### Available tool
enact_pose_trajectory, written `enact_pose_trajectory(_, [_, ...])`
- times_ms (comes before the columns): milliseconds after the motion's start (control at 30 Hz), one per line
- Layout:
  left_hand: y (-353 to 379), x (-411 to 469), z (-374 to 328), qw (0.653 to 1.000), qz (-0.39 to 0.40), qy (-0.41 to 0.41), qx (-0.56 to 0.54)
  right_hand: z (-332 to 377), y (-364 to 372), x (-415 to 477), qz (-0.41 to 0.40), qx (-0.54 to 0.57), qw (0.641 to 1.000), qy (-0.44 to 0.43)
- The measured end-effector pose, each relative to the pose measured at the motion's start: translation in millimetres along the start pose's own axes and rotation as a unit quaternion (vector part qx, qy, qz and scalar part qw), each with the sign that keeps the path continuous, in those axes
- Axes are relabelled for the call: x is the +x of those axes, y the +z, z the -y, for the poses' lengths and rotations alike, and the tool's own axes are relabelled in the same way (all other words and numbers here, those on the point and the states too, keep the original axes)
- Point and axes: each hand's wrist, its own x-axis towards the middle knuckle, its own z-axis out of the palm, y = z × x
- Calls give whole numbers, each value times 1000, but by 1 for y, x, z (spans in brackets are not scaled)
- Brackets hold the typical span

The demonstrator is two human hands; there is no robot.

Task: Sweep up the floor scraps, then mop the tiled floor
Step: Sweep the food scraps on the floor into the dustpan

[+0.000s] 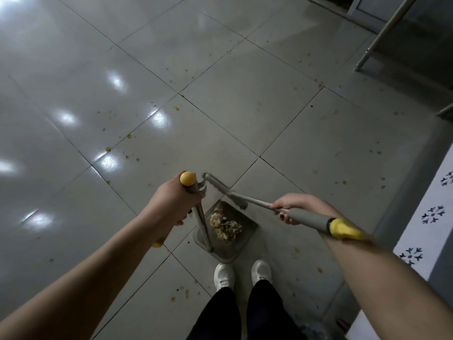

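**Scraps gathered in the dustpan**

Left hand (176, 204) grips the dustpan's upright pole under its yellow cap; right hand (291, 207) curls round the broom (308, 218). The dustpan (235, 249) – scraps (225, 224) heaped inside – sits on the floor (245, 106) between both hands.

Open tiled floor (98, 69) ahead and left. Dustpan (229, 251) sits just before shoes (224, 276). Dustpan pole (203, 224) and slanting broom handle (252, 200) crowd the space above it. Metal leg (384, 33) bars upper right.
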Motion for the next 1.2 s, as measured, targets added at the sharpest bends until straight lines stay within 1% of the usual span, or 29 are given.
enact_pose_trajectory(100, [3, 1, 0, 1000, -7, -13, -22, 10, 22, 20, -53, -5, 998, -37])
enact_pose_trajectory(167, [8, 0, 1, 1000, -5, -7, -9, 12, 34, 37, -76, -9, 996, -43])
enact_pose_trajectory(233, [14, -2, 1, 1000, -5, -3, -2, 10, 39, 52, -87, -38, 995, -38])
enact_pose_trajectory(400, [26, 0, -16, 1000, -3, 2, 12, 3, 40, 60, -33, -104, 994, 2])
enact_pose_trajectory(467, [31, 2, -24, 1000, 2, 4, 14, 1, 36, 51, -2, -103, 995, 9])
enact_pose_trajectory(567, [38, 0, -33, 1000, 9, 9, 12, 2, 11, 26, 29, -64, 997, 30])
enact_pose_trajectory(667, [38, -3, -37, 1000, 6, 10, 11, 6, -25, -1, 44, -79, 995, 39])
enact_pose_trajectory(767, [36, -4, -39, 1000, -2, 12, 17, 3, -29, -7, 38, -87, 995, 29])
enact_pose_trajectory(933, [38, -4, -41, 999, -3, 16, 28, -14, 30, 25, -19, -138, 990, -22])
enact_pose_trajectory(1067, [44, -7, -41, 999, -7, 17, 27, -19, 47, 33, 14, -98, 995, 4])
enact_pose_trajectory(1200, [51, -14, -43, 999, -12, 24, 33, -15, 31, 14, 39, -27, 999, 12])
